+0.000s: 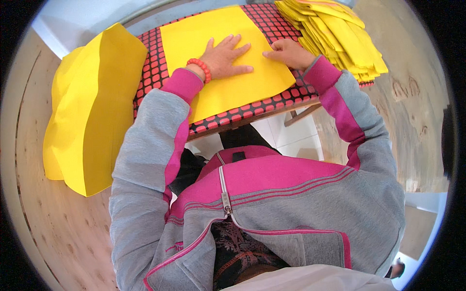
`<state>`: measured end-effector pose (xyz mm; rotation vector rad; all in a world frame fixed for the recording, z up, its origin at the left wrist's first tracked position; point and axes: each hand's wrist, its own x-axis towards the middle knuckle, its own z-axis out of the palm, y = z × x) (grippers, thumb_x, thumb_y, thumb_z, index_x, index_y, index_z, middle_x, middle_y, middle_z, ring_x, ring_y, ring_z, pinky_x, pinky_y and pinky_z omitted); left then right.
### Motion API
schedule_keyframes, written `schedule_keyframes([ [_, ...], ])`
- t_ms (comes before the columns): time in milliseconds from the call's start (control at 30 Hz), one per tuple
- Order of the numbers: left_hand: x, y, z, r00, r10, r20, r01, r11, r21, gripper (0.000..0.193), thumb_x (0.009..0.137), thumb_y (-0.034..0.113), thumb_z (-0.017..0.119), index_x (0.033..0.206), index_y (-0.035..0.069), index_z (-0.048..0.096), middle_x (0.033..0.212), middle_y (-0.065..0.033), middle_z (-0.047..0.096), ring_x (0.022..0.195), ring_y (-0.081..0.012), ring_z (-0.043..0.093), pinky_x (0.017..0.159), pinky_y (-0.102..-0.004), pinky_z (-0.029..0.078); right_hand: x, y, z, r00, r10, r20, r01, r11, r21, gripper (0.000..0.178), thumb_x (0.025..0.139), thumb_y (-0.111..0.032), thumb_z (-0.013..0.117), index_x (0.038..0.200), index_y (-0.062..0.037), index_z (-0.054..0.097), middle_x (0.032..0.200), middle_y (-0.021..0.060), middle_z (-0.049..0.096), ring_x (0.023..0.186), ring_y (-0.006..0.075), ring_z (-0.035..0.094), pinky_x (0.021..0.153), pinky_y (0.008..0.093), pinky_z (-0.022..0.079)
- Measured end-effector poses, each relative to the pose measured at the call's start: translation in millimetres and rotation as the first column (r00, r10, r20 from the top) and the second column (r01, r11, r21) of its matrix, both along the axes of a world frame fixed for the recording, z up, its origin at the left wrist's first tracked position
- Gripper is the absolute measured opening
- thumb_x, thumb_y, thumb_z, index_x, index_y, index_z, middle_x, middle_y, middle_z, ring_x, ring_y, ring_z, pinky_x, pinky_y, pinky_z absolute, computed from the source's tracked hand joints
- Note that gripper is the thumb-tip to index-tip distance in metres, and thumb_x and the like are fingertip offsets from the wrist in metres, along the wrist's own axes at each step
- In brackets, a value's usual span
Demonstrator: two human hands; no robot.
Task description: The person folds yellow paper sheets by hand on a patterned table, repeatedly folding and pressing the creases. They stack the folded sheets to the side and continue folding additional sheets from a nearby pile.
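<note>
Spanning the table (242, 114) from far edge to front, one yellow sheet (233, 88): left hand (224, 59) splayed flat, presumably steadying it; right hand (291, 54) apart, curled at sheet's right edge, grip unclear.

The person wears a grey fabric jacket (286, 208) with a magenta lower panel (286, 167), narrow magenta stripes and a pale front zipper (223, 183). Grey sleeves (145, 150) with magenta inner strips (177, 145) end in magenta cuffs (183, 85). A black patterned shirt (240, 250) lies beneath. A red beaded bracelet (206, 71) encircles the left wrist (195, 71).
</note>
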<state>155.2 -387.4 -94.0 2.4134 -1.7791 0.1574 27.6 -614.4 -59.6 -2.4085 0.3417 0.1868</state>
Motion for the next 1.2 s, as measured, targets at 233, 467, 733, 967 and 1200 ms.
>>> schedule_keyframes([
  [233,13.8,9.0,8.1,0.975,-0.071,-0.211,0.071,0.997,-0.007,0.087,0.085,0.074,0.057,0.153,0.022,0.043,0.163,-0.0183,0.026,0.153,-0.034,0.02,0.121,-0.059,0.015,84.9,-27.6,10.4,0.959,-0.248,-0.136,0.281,0.776,0.565,0.032,0.095,-0.034,0.07,0.113,-0.008,0.065,0.101,0.0012,0.072,0.082,0.0099,0.069,0.071,0.0238,0.057],
  [467,55.6,32.5,14.1,0.972,0.077,-0.22,-0.069,0.997,0.043,0.087,0.084,0.066,0.065,0.151,0.014,0.045,0.159,-0.0267,0.031,0.149,-0.0392,0.029,0.121,-0.0517,0.022,138.5,-42.4,-4.3,0.969,-0.242,-0.053,0.244,0.898,0.366,0.037,0.09,-0.034,0.077,0.111,-0.0049,0.065,0.098,0.0027,0.072,0.076,0.013,0.069,0.065,0.0265,0.057],
  [733,52.1,39.0,26.7,0.965,0.194,-0.177,-0.181,0.98,0.086,0.084,0.081,0.067,0.066,0.149,0.02,0.049,0.152,-0.0205,0.039,0.144,-0.0354,0.036,0.115,-0.0611,0.026,144.5,-3.0,-16.0,0.733,0.547,0.403,0.041,0.557,-0.83,0.017,0.082,-0.022,0.074,0.091,-0.0099,0.067,0.089,0.0138,0.069,0.068,0.027,0.069,0.058,0.0344,0.056],
  [967,42.8,42.4,24.5,0.97,0.178,-0.168,-0.172,0.984,0.051,0.079,0.084,0.064,0.065,0.146,0.018,0.053,0.154,-0.0233,0.04,0.142,-0.0378,0.041,0.116,-0.0483,0.032,130.7,-4.1,-8.7,0.828,0.303,0.471,0.007,0.835,-0.55,0.021,0.087,-0.028,0.072,0.083,-0.0111,0.06,0.08,0.0083,0.066,0.063,0.0189,0.066,0.05,0.034,0.049],
  [1200,39.2,41.8,33.2,0.967,0.211,-0.14,-0.197,0.974,0.109,0.079,0.084,0.063,0.065,0.146,0.016,0.052,0.153,-0.0221,0.041,0.141,-0.0361,0.041,0.115,-0.0515,0.032,128.9,-57.5,1.4,0.985,-0.169,-0.043,0.168,0.851,0.498,0.031,0.093,-0.037,0.071,0.089,-0.0071,0.064,0.08,0.0044,0.067,0.062,0.0143,0.064,0.049,0.0306,0.048],
])
